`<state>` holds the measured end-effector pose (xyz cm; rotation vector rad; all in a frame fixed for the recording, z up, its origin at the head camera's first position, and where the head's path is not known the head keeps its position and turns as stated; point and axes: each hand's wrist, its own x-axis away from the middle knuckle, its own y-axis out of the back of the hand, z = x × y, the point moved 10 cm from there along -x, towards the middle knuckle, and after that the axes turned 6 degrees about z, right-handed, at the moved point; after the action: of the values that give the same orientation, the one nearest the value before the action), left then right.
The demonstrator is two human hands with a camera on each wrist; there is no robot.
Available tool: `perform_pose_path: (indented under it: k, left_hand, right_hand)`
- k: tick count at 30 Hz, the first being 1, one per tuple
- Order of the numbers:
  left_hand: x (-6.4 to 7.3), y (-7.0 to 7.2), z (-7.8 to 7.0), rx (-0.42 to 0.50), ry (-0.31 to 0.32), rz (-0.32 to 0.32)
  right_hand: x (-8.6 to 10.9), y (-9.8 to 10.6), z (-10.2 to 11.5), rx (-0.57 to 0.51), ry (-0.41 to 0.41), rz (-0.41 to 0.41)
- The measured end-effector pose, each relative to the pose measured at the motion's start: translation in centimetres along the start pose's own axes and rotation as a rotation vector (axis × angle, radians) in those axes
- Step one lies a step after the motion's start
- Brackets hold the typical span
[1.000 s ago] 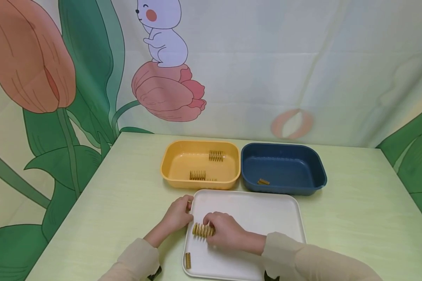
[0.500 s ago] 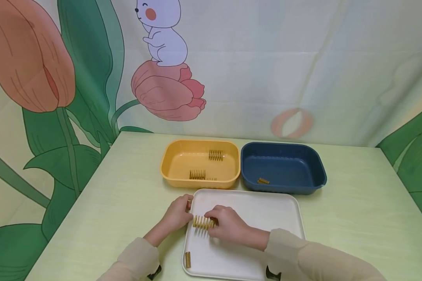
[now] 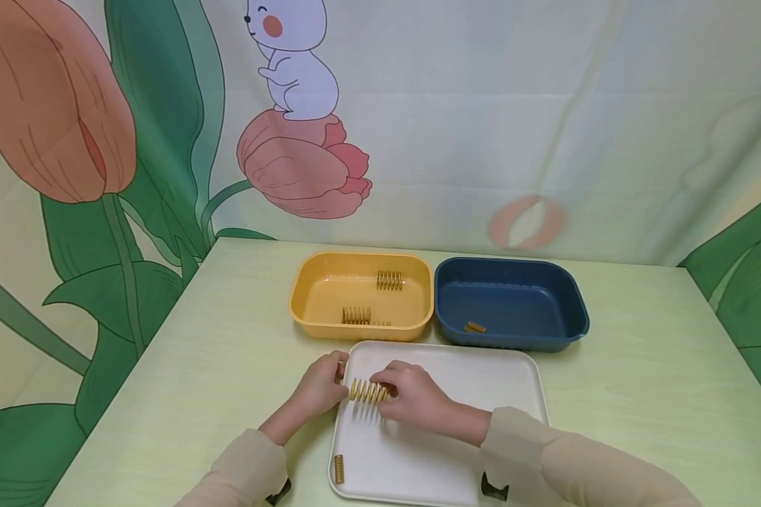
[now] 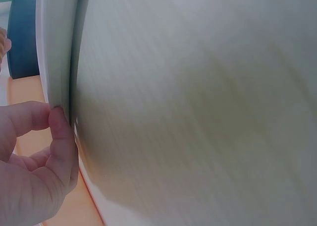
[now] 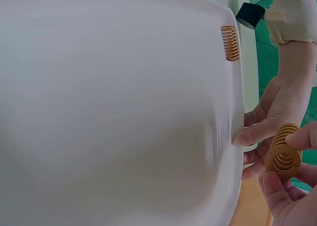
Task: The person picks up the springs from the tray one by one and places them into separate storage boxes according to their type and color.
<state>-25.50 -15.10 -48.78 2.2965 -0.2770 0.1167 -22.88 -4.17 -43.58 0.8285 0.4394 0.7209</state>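
My right hand [image 3: 416, 396] pinches the end of a large gold coil spring [image 3: 365, 391], held over the left part of the white tray [image 3: 482, 387]. The right wrist view shows the open end of this spring [image 5: 284, 159] between thumb and fingers. My left hand [image 3: 319, 385] grips the tray's left rim, its thumb and fingertips pressed at the edge in the left wrist view. A smaller, thinner spring [image 3: 339, 469] lies inside the tray's near left corner.
Behind the tray stands a yellow bin [image 3: 298, 317] with several large springs in it. Touching its right side is a navy blue bin [image 3: 580, 331] holding a small spring [image 3: 475, 327]. A printed curtain [image 3: 431, 141] hangs behind the pale green table [image 3: 647, 366].
My right hand has lifted the large spring and moved it toward the far side of the tray. The left hand stays on the rim.
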Motion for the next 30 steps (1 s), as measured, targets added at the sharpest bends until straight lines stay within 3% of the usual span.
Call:
perform_pose_path:
  k: [11, 19, 30]
  left_hand:
    - [0.0, -0.1, -0.1, 0.004, 0.000, 0.000]
    - [0.1, 0.0, -0.1, 0.011, 0.007, 0.003]
    - [0.1, -0.1, -0.1, 0.007, 0.008, 0.006]
  right_hand:
    - [0.0, 0.8, -0.2, -0.010, -0.016, -0.005]
    - [-0.4, 2.1, -0.1, 0.015, 0.012, -0.059]
    - [-0.7, 2.9, -1.0, -0.024, -0.056, -0.079]
